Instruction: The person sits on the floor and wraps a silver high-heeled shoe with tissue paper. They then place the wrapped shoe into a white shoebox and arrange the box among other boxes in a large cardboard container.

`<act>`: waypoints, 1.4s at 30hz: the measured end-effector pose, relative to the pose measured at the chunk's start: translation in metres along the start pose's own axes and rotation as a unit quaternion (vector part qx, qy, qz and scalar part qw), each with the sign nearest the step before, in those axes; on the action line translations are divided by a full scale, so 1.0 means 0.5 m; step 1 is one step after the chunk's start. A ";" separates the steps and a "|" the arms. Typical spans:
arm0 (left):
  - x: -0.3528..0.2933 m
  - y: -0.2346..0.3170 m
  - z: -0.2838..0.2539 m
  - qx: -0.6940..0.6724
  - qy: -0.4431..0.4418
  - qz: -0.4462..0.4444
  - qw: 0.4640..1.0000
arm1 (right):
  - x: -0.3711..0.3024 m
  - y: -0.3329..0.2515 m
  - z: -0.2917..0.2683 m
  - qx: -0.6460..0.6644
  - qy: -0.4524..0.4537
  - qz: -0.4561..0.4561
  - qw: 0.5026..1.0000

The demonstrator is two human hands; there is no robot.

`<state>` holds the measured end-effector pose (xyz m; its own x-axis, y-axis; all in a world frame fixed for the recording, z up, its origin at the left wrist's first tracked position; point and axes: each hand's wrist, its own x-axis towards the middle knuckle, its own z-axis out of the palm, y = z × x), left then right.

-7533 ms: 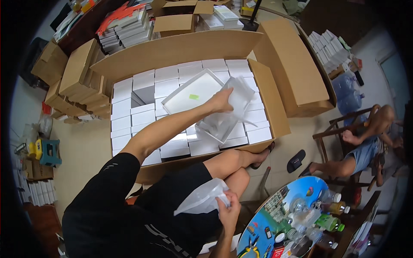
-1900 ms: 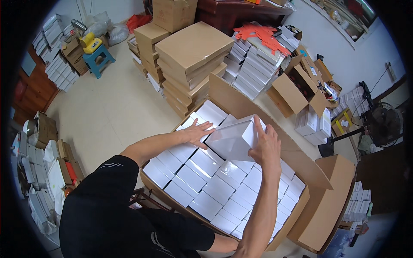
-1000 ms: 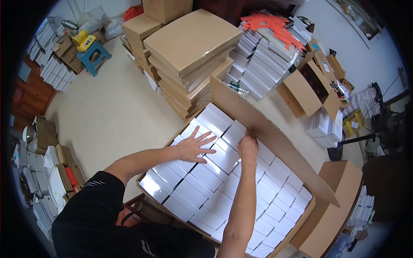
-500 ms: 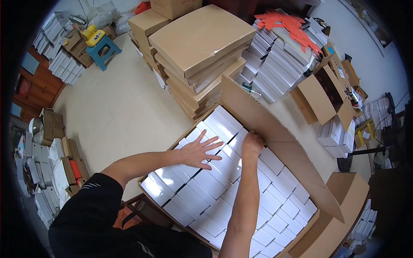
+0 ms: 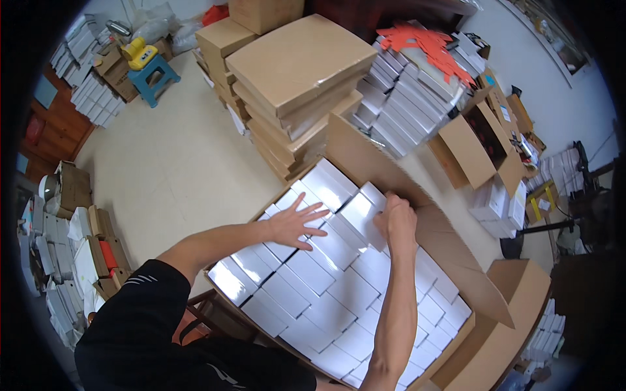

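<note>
A large open carton [image 5: 417,215] in front of me is packed with rows of small glossy white boxes [image 5: 306,274]. My right hand [image 5: 398,220] is closed on the end of one white box [image 5: 362,214], by the carton's raised flap. That box stands higher than its neighbours and sits slightly tilted. Its far side and my fingertips are partly hidden. My left hand [image 5: 297,225] lies with fingers spread on the tops of the boxes to the left of the raised one.
Flat brown cartons [image 5: 303,62] are stacked beyond the box. White boxes topped with orange-red strips [image 5: 427,45] stand far right, near an open carton [image 5: 479,143]. A blue stool [image 5: 154,78] stands far left. More boxes line the left [image 5: 62,254].
My right hand has lifted one white box partly out of its row and moved slightly right. The left hand stays spread on the boxes, and the view has shifted a little.
</note>
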<state>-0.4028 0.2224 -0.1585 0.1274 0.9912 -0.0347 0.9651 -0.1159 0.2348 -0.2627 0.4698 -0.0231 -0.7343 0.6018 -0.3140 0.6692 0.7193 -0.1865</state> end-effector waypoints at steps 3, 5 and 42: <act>0.003 0.006 -0.009 0.016 -0.006 0.002 1.000 | -0.101 0.008 -0.001 0.033 0.118 -0.142 0.982; 0.006 0.014 -0.008 0.021 0.000 0.003 1.000 | -0.120 -0.005 0.004 -0.040 0.096 -0.111 0.988; 0.101 0.703 0.126 -0.613 -0.076 -0.047 0.785 | -0.915 0.066 0.414 0.417 0.474 0.473 0.614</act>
<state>-0.0429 0.2277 -0.1392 0.1840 0.9622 -0.2008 0.0376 0.1972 0.9796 0.1190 0.1463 -0.0782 0.5576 0.8291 -0.0404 0.3816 -0.2992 -0.8746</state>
